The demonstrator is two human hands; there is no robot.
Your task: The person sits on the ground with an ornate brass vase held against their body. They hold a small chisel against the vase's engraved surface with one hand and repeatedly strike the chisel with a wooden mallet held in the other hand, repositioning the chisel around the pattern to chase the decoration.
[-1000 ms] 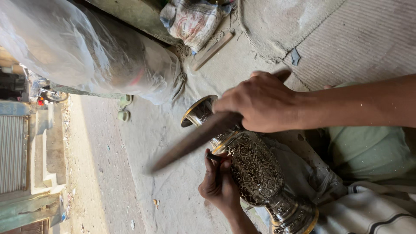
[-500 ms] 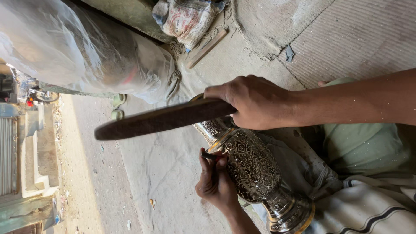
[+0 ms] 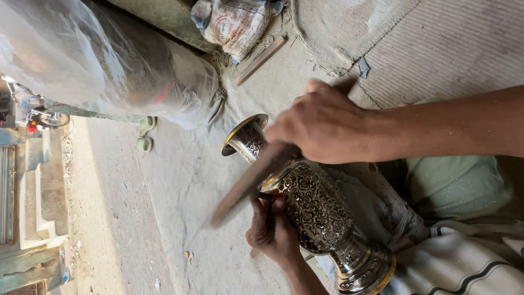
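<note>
The right hand (image 3: 325,128), fingers clamped on a wooden stick (image 3: 251,183), is swinging it just above the left hand (image 3: 271,229), whose fingers are pinching a thin tool against the engraved metal vase (image 3: 314,205) lying across the lap, so a misjudged blow is risking hurt fingers or a dented vase.

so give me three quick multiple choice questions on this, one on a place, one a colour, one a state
1. Where is the left hand?
A. against the vase's body
B. inside the vase's mouth
C. on the sack

2. What colour is the vase's rim?
A. blue
B. gold
C. red

3. How is the right hand?
A. open and flat
B. resting empty on the floor
C. shut on a stick

Answers:
1 A: the left hand presses on the vase at its patterned body.
2 B: the rim shines gold.
3 C: the right hand grips the stick over the vase.
</note>
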